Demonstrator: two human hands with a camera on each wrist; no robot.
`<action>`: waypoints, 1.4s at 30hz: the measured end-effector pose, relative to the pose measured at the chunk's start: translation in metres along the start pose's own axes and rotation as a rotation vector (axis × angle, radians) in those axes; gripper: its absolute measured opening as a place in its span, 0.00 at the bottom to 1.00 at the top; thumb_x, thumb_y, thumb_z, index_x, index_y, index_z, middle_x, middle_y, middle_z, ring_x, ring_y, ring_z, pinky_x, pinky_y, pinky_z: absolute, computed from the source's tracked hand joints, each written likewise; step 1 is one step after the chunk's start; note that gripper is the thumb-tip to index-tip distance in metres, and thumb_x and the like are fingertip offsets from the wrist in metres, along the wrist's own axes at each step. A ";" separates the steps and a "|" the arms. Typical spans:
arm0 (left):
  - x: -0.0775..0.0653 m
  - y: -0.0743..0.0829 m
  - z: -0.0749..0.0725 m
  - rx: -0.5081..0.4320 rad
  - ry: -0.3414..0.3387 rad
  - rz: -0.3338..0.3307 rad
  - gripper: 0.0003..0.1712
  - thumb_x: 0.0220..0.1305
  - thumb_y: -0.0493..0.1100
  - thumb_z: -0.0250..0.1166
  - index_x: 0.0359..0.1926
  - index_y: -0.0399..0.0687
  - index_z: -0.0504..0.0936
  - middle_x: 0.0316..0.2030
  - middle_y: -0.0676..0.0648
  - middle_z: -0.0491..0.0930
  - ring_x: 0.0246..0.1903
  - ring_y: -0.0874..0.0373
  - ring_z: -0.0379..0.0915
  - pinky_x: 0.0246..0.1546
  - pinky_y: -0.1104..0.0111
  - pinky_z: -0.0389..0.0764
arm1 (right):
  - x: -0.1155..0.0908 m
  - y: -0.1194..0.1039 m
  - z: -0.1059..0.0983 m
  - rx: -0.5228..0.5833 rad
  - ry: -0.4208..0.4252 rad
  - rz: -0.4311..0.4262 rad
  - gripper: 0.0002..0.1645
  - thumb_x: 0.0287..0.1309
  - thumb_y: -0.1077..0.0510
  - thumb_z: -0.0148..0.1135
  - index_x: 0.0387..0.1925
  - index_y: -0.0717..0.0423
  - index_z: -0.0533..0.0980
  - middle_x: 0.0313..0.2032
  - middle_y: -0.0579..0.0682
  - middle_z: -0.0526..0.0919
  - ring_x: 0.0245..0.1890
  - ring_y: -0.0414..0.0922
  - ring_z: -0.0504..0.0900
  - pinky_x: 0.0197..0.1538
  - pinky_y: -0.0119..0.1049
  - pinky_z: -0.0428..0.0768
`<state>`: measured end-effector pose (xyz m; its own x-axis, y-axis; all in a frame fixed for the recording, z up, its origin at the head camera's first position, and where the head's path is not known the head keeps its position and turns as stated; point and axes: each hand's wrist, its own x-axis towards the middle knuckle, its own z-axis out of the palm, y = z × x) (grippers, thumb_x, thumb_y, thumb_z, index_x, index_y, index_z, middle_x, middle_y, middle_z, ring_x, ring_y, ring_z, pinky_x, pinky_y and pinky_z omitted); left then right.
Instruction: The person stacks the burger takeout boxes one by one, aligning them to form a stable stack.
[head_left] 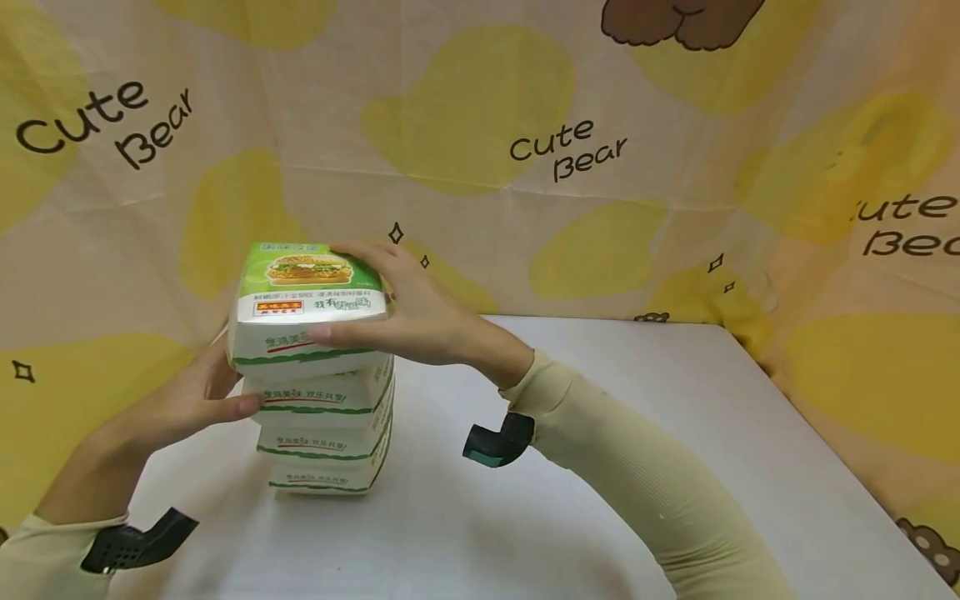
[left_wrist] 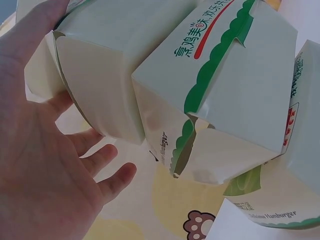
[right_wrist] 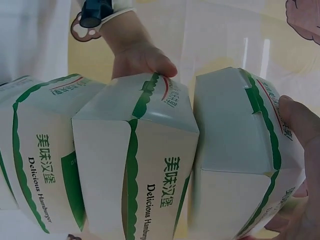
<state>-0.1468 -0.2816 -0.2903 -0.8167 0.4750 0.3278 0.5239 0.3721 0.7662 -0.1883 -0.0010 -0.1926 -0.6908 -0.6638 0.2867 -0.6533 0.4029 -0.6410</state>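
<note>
Several white-and-green hamburger boxes stand stacked on the table. In the head view, my right hand (head_left: 420,312) grips the top box (head_left: 311,308), its thumb on the front face and its fingers across the far right edge. This box sits a little forward and left of those below; I cannot tell if its weight rests on them. At the left side of the stack, my left hand (left_wrist: 55,135) has its thumb against the second box (right_wrist: 137,110) from the top. Its other fingers spread loosely beside the box in the left wrist view. The lower boxes (head_left: 322,442) stand slightly staggered.
The white table (head_left: 600,400) stretches to the right of the stack. A yellow-patterned "Cute Bear" cloth (head_left: 465,108) hangs behind it and along the right side. Black wrist mounts (head_left: 498,442) are strapped over both cream sleeves (head_left: 637,467).
</note>
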 end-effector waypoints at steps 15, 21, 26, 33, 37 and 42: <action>0.001 0.002 -0.001 0.003 -0.021 0.009 0.60 0.52 0.35 0.65 0.77 0.59 0.37 0.74 0.47 0.47 0.67 0.63 0.53 0.56 0.38 0.60 | 0.001 0.001 0.001 -0.028 -0.061 0.015 0.49 0.50 0.35 0.66 0.71 0.31 0.55 0.64 0.41 0.60 0.58 0.38 0.64 0.56 0.39 0.71; 0.001 -0.003 -0.001 -0.061 -0.012 0.007 0.61 0.51 0.34 0.65 0.77 0.59 0.35 0.74 0.44 0.45 0.68 0.64 0.49 0.62 0.32 0.52 | 0.002 0.002 0.000 -0.035 -0.078 -0.008 0.48 0.51 0.34 0.64 0.72 0.32 0.54 0.66 0.39 0.60 0.60 0.36 0.63 0.57 0.40 0.71; -0.001 -0.003 -0.001 -0.051 -0.016 0.012 0.58 0.53 0.36 0.66 0.76 0.56 0.39 0.71 0.42 0.53 0.66 0.63 0.53 0.55 0.80 0.58 | 0.003 0.001 0.001 -0.037 -0.092 -0.022 0.50 0.51 0.34 0.64 0.72 0.32 0.53 0.67 0.39 0.60 0.60 0.36 0.63 0.58 0.39 0.71; 0.002 -0.001 -0.001 -0.035 0.000 0.006 0.63 0.48 0.31 0.64 0.77 0.60 0.36 0.73 0.44 0.47 0.67 0.62 0.51 0.60 0.31 0.55 | 0.003 0.004 -0.001 -0.029 -0.107 -0.040 0.52 0.51 0.35 0.65 0.73 0.34 0.51 0.67 0.39 0.61 0.61 0.36 0.63 0.60 0.39 0.70; 0.002 0.001 0.000 -0.029 0.011 0.004 0.66 0.46 0.29 0.64 0.76 0.62 0.33 0.74 0.45 0.44 0.66 0.62 0.50 0.47 0.19 0.49 | 0.003 0.005 -0.001 -0.013 -0.110 -0.055 0.52 0.52 0.36 0.65 0.73 0.35 0.51 0.66 0.39 0.62 0.61 0.36 0.64 0.60 0.39 0.70; 0.002 0.003 0.000 -0.047 0.003 0.011 0.66 0.45 0.28 0.64 0.76 0.61 0.32 0.74 0.45 0.43 0.67 0.62 0.49 0.47 0.20 0.48 | 0.004 0.006 -0.001 -0.006 -0.113 -0.070 0.52 0.51 0.37 0.65 0.73 0.37 0.51 0.66 0.39 0.62 0.61 0.36 0.64 0.61 0.39 0.70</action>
<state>-0.1466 -0.2799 -0.2870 -0.8116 0.4766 0.3380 0.5213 0.3293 0.7873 -0.1951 -0.0006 -0.1942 -0.6044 -0.7571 0.2481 -0.7007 0.3569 -0.6178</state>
